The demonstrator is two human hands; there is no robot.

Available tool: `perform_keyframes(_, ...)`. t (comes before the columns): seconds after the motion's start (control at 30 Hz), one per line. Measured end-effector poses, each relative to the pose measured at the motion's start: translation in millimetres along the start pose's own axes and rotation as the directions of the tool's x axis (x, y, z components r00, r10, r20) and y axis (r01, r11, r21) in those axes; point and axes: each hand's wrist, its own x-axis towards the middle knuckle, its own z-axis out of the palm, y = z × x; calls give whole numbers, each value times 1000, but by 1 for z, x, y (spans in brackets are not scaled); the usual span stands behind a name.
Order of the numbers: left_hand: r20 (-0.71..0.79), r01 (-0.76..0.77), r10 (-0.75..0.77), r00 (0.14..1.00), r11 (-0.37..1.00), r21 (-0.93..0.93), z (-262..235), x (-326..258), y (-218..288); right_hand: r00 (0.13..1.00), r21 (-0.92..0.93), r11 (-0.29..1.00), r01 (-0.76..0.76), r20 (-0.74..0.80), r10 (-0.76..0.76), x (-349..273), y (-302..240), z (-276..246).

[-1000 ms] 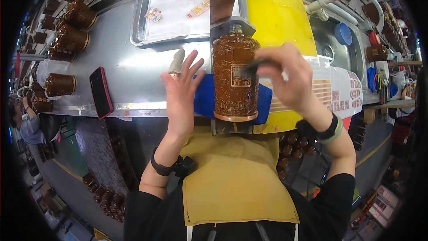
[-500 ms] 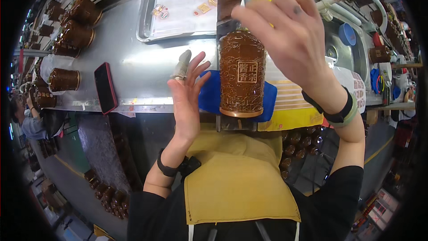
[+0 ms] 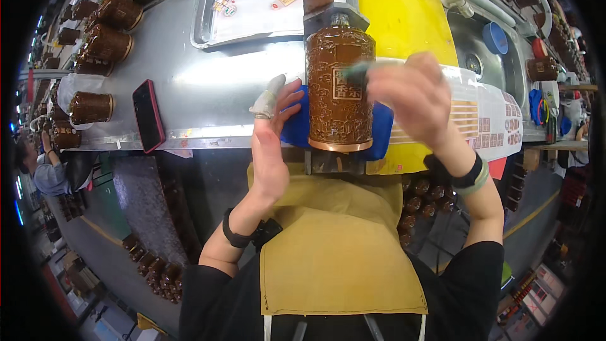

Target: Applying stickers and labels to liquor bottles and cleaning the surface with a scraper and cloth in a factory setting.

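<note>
Brown embossed bottle (image 3: 339, 91) lies clamped in a metal jig at 12 o'clock on a blue cloth (image 3: 297, 127), probably so it can't roll. Left hand (image 3: 270, 151) is spread flat against its side at 9 o'clock. Right hand (image 3: 413, 98) pinches a dark brush-like tool (image 3: 355, 73) against the small label (image 3: 347, 84).
</note>
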Motion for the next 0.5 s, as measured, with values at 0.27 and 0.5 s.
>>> perform_keyframes(0.27,247,-606,565,787,637,476,7,-8,11,752,175,816,-551,-320,576,-37,-28,-34)
perform_keyframes(0.5,210,-644,677,705,487,590,17,-7,-7,571,306,584,-752,-141,809,-47,-72,-22)
